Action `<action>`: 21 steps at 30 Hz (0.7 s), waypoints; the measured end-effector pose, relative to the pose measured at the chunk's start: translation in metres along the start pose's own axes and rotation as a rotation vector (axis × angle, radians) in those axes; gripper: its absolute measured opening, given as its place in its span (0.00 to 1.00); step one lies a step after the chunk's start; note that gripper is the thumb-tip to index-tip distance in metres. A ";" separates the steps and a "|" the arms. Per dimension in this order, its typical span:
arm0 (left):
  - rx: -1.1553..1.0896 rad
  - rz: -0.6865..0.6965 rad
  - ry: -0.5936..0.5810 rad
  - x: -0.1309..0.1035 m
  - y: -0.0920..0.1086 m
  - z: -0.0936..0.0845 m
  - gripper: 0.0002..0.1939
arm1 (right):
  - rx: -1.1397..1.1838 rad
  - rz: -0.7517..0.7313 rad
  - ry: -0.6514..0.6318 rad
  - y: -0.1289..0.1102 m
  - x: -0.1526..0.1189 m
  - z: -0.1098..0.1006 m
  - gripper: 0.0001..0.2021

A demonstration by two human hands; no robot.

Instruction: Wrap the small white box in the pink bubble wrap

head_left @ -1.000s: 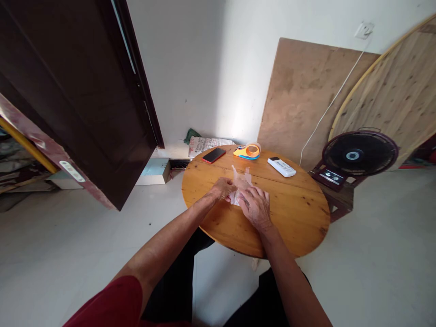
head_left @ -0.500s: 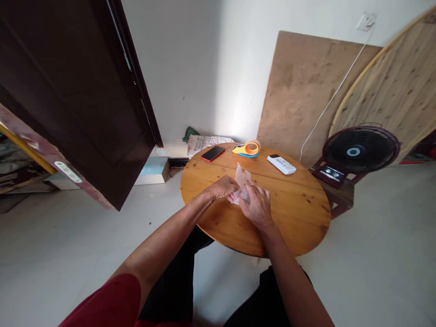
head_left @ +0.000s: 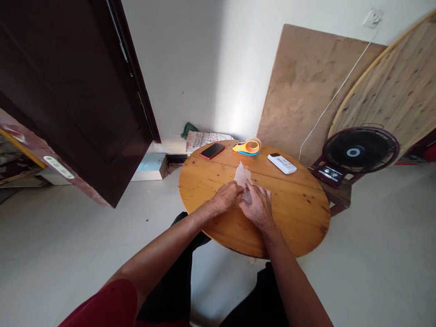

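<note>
A crinkled, translucent whitish sheet of plastic wrapping [head_left: 241,174] lies bunched on the round wooden table [head_left: 293,218], its far end sticking up beyond my fingers. My left hand [head_left: 227,196] is closed on its left side, fingers curled in. From the right, my right hand [head_left: 258,204] grips the near part between thumb and fingers. Something clear or greyish shows under that thumb, but I cannot make out whether the wrapping encloses anything. Both hands are close together, near the middle of the tabletop.
Along the table's far side lie a red-edged phone [head_left: 212,151], an orange and blue tape dispenser [head_left: 243,147] and a white device with a dark screen [head_left: 282,163]. A black fan [head_left: 354,152] stands to the right. A dark door [head_left: 75,91] is at left.
My left hand has moved slightly right and nearer to me, its fingers now more curled beside my right thumb. The right hand stays nearly in place. The view has shifted a little.
</note>
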State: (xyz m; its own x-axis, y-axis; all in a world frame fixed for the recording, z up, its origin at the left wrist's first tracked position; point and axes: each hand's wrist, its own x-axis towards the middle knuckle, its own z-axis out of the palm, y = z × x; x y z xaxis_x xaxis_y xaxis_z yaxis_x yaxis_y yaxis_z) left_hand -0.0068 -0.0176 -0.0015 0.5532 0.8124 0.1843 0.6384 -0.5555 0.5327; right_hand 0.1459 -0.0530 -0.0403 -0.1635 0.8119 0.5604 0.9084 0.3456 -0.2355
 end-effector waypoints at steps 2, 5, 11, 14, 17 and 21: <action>0.072 0.016 0.044 -0.003 0.001 0.005 0.11 | 0.033 0.019 -0.019 0.001 0.000 -0.001 0.27; 0.133 0.109 0.173 -0.007 -0.005 0.016 0.12 | 0.112 0.047 -0.061 0.003 -0.001 -0.004 0.30; 0.081 0.263 0.393 -0.011 -0.022 0.041 0.12 | 0.352 0.151 -0.093 0.011 0.000 -0.013 0.26; 0.070 0.276 0.430 -0.011 -0.023 0.043 0.12 | 0.339 0.303 -0.118 0.017 0.000 -0.012 0.22; 0.088 0.254 0.430 -0.012 -0.021 0.042 0.12 | 0.218 0.422 -0.128 0.022 0.001 -0.008 0.22; 0.140 0.236 0.416 -0.013 -0.018 0.041 0.13 | 0.096 0.481 -0.133 0.027 -0.001 -0.003 0.18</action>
State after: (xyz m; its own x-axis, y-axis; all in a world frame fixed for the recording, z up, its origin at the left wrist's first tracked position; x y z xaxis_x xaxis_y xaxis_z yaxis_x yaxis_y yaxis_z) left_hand -0.0038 -0.0252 -0.0477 0.4489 0.6477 0.6156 0.6030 -0.7280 0.3263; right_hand 0.1722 -0.0458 -0.0445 0.2112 0.9405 0.2660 0.8547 -0.0456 -0.5172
